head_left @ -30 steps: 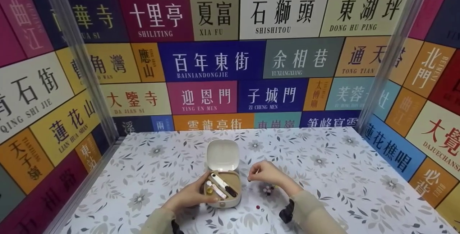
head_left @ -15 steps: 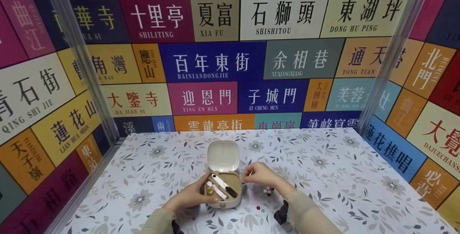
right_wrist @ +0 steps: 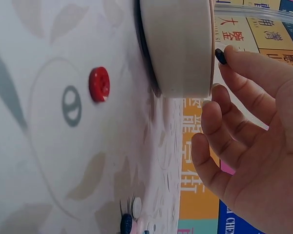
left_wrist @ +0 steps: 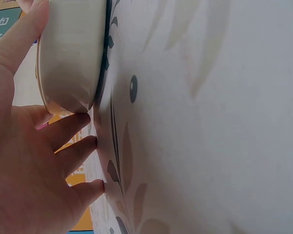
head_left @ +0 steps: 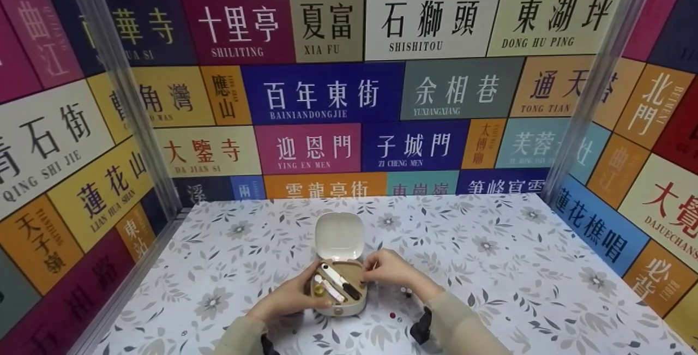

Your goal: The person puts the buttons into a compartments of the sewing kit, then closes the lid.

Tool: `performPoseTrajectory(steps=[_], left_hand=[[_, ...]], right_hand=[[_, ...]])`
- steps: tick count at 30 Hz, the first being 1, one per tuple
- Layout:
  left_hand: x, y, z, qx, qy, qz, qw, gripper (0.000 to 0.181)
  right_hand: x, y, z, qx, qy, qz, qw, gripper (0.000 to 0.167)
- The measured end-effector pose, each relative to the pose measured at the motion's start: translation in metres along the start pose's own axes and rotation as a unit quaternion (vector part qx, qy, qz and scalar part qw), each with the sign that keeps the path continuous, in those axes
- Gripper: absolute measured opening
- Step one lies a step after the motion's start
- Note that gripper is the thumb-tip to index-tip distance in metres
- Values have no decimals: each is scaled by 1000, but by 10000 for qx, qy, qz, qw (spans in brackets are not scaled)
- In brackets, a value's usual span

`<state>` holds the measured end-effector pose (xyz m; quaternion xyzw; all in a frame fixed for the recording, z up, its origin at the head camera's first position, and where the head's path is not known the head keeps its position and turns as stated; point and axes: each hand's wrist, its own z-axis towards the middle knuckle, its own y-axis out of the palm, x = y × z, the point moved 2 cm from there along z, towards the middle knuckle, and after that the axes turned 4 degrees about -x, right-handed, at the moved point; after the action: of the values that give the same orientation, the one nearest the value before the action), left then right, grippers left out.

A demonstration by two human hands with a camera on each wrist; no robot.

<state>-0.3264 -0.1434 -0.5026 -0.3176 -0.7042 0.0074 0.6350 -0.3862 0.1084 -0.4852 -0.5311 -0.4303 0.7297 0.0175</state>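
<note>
Two hands meet at a small box (head_left: 353, 308) in the head view: we see the left hand (head_left: 289, 296) steadying its left side, thumb toward the front, and the right hand (head_left: 392, 269) at its right rim, the raised lid (head_left: 339, 235) behind. A red button (head_left: 392, 316) and a small cluster (head_left: 406, 292) lie on the surface (head_left: 245, 259); we judge a careless right sleeve (head_left: 458, 314) could scatter them. From the left wrist, we find thumb and nearest fingers (left_wrist: 71, 127) clasping the box, the others spread; too hard a push might slide it. From the right wrist, we see fingertips pinching a dark piece (right_wrist: 220, 56) just beside the rim; so slight a hold could let it slip.
</note>
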Motion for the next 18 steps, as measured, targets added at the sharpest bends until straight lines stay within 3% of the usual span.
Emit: performPoseTrajectory(steps=[9, 18], left_hand=[[0, -1, 0, 10, 248, 212, 9995, 111], [1, 0, -1, 55, 125, 105, 9999, 112]], right_hand=[[1, 6, -2, 20, -15, -8, 10000, 9], [0, 8, -1, 63, -122, -116, 9998, 8]])
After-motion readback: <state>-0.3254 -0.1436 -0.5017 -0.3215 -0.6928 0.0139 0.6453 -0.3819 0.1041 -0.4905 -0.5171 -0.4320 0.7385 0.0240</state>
